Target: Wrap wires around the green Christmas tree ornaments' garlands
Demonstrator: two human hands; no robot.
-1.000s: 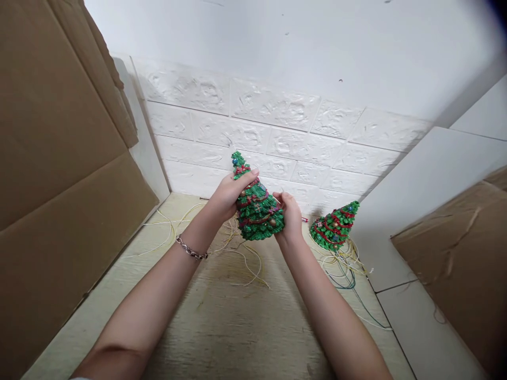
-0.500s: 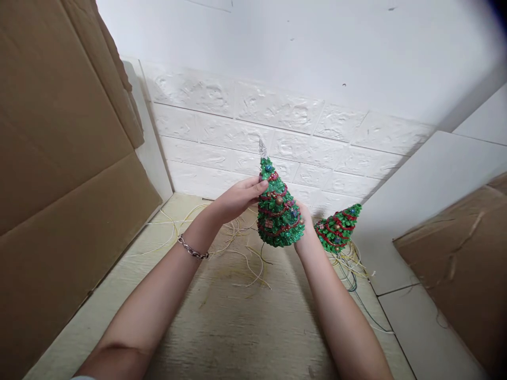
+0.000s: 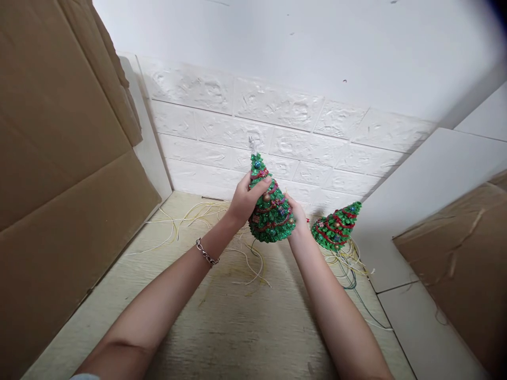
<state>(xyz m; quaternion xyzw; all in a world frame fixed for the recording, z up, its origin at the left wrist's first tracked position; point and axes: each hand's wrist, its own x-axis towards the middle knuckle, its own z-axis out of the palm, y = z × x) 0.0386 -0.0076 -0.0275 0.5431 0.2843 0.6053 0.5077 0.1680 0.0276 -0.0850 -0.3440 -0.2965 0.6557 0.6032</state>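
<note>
A small green toy Christmas tree [image 3: 273, 216] with red garlands, tiny baubles and a silvery tip is held upright above the table between both my hands. My left hand [image 3: 247, 198] grips its upper left side with the fingers curled on it. My right hand [image 3: 296, 216] holds the lower right side from behind, mostly hidden by the tree. A second, similar green tree [image 3: 336, 227] leans tilted on the table to the right, apart from my hands.
Loose yellow and white wires [image 3: 237, 248] lie scattered on the pale wooden table [image 3: 222, 322], with more wires [image 3: 348, 264] under the second tree. Cardboard sheets [image 3: 59, 158] stand at the left and at the right [image 3: 459, 253]. A white brick-pattern wall [image 3: 277, 121] closes the back.
The tree went from tilted left to upright, moved right, then came slightly back left. My left hand has closed round its upper part.
</note>
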